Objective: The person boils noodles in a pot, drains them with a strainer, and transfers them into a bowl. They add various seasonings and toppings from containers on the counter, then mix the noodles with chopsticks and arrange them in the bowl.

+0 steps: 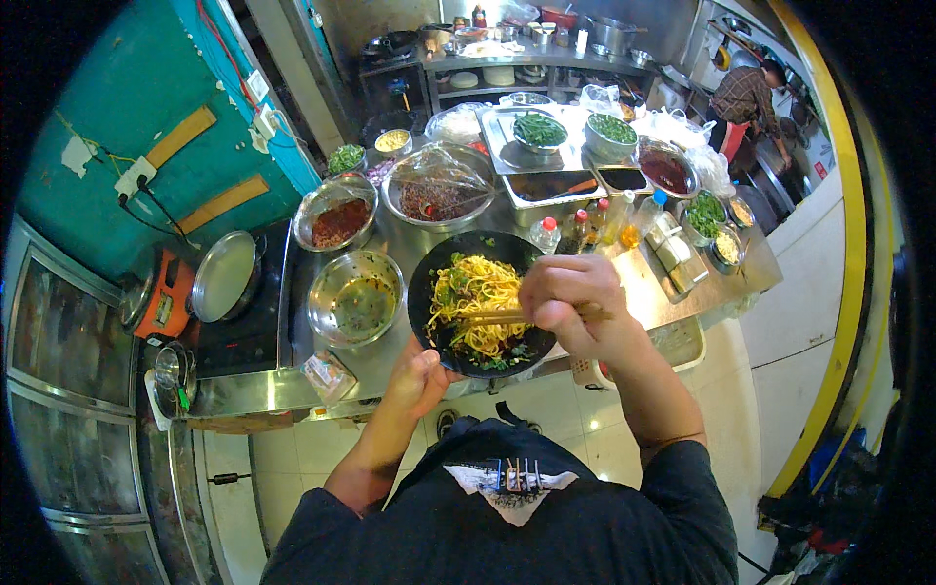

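Observation:
My left hand (pixel 423 376) grips the lower left rim of a black bowl (pixel 424 270), its thumb on the edge. Yellow noodles (pixel 479 289) with chopped greens and dark bits fill the bowl. In my right hand (pixel 574 303) is a pair of wooden chopsticks (pixel 490 317), their tips among the noodles. To the left of the black bowl stands a steel bowl (pixel 356 298) with a little oily liquid and green bits. Behind it, a second steel bowl (pixel 336 216) holds a red-brown sauce or topping. A large steel bowl (pixel 439 186), partly under clear film, holds a dark mixture.
Capped bottles (pixel 578 227) stand right of the bowl, near a wooden board (pixel 651 285). A pot of pale liquid (pixel 225 276) sits on the cooktop at left. Bowls of greens (pixel 613 135) and steel trays (pixel 504 146) fill the back. Another person (pixel 746 99) bends down at the far right.

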Demonstrator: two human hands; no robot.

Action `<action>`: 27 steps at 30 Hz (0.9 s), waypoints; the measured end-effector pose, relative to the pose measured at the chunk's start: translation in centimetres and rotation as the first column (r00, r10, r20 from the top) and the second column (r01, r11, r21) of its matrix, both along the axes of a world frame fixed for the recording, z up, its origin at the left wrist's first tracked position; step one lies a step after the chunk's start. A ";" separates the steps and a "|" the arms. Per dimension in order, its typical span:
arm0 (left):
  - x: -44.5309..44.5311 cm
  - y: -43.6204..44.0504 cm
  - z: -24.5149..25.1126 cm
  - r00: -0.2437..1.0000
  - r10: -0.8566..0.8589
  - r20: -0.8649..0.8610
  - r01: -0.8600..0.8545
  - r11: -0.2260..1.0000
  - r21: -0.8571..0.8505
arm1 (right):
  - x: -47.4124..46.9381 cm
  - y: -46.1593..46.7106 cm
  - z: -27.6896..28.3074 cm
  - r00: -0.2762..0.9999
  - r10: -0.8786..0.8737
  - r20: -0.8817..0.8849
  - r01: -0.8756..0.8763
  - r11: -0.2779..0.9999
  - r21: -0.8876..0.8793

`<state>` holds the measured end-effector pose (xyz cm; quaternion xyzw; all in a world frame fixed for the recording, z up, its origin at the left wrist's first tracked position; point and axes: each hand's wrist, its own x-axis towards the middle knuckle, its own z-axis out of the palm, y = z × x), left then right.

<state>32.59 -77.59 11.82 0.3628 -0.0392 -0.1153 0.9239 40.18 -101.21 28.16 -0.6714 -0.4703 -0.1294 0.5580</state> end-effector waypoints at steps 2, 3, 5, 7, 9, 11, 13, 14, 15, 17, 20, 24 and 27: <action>-0.2 0.0 0.1 1.000 -0.001 0.020 0.001 1.000 0.009 | -0.1 0.3 -0.1 0.986 0.139 0.089 -0.136 0.990 -0.037; -0.3 0.0 0.1 1.000 0.008 0.019 -0.009 1.000 0.018 | -0.2 0.5 -0.1 0.968 0.199 0.153 -0.208 0.977 0.044; -0.4 0.0 0.2 1.000 0.014 0.019 -0.014 1.000 0.018 | -0.1 0.7 0.2 0.938 0.255 0.233 -0.208 0.956 -0.209; -0.5 -0.1 0.2 1.000 0.011 0.022 -0.010 1.000 -0.012 | 0.0 0.6 0.7 0.976 0.104 0.190 -0.050 0.961 -0.270; -0.5 -0.2 0.1 0.999 0.007 0.032 -0.007 1.000 -0.013 | 0.0 0.4 1.2 0.999 0.018 0.033 -0.016 0.998 -0.054; -0.5 -0.3 0.0 0.999 0.022 0.040 -0.021 1.000 -0.016 | -0.1 0.4 1.3 0.990 0.113 0.090 -0.110 0.993 -0.038; -0.7 -0.3 0.1 0.999 0.042 0.028 -0.042 0.999 0.003 | -0.1 0.6 1.1 0.957 0.226 0.182 -0.221 0.974 -0.049; -0.7 -0.3 0.1 0.999 0.035 0.030 -0.035 0.999 0.007 | -0.1 0.8 0.9 0.948 0.257 0.189 -0.219 0.955 -0.201; -0.8 -0.3 0.1 0.999 0.027 0.031 -0.027 1.000 0.011 | -0.1 1.0 0.7 0.950 0.235 0.204 -0.164 0.935 -0.314; -0.8 -0.3 0.1 0.999 0.019 0.026 -0.019 1.000 0.010 | 0.0 1.2 0.3 0.990 0.102 0.102 -0.077 0.971 -0.226; -0.6 -0.1 0.0 1.000 0.020 0.008 -0.020 1.000 0.003 | 0.2 0.9 0.1 0.974 0.215 0.071 -0.212 0.976 -0.056; -0.3 0.1 -0.2 0.999 0.031 -0.011 -0.031 0.999 0.004 | 0.4 -0.1 0.8 0.961 0.245 0.126 -0.213 0.951 -0.223; -0.2 0.2 -0.4 1.000 0.023 -0.001 -0.023 0.999 -0.025 | 0.4 -0.8 1.1 0.986 0.120 0.116 -0.104 0.985 -0.137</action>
